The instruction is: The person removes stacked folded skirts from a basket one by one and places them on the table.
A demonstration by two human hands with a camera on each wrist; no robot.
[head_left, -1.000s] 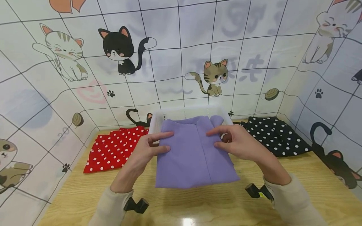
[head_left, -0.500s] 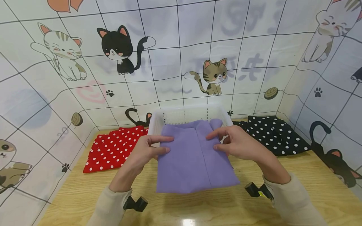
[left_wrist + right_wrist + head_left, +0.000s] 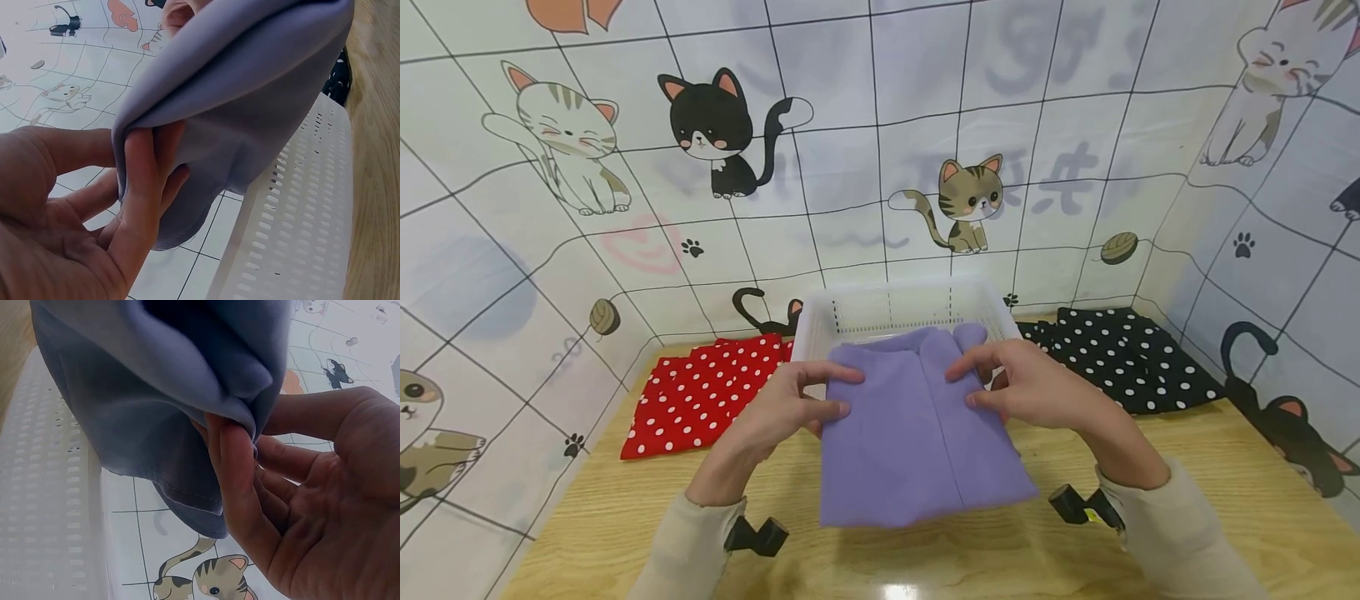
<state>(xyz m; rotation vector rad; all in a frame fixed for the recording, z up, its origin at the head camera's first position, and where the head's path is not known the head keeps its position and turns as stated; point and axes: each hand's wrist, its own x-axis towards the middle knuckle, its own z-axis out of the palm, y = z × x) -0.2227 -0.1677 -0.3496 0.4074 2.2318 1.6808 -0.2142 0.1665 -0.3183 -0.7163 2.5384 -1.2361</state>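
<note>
A folded purple garment (image 3: 895, 433), with a collar-like fold at its far end and a seam down its front, is held up in front of a white plastic basket (image 3: 917, 304). My left hand (image 3: 782, 404) pinches its left edge, thumb and forefinger on top. In the left wrist view, other fingers (image 3: 140, 162) go underneath the purple cloth (image 3: 231, 81). On the opposite edge my right hand (image 3: 1033, 387) pinches the garment the same way. The right wrist view shows fingers (image 3: 237, 469) tucked below the cloth's folds. The garment hides the basket's near side in the head view.
Red polka-dot cloth (image 3: 700, 400) lies left of the basket on the wooden table (image 3: 580, 517). Black polka-dot cloth (image 3: 1135, 358) lies to its right. Behind stands a backdrop (image 3: 850, 167) printed with cartoon cats and grid lines.
Both hands have kept their hold while the garment shifted slightly toward me and lower in the head view. More of the basket's inside now shows behind it.
</note>
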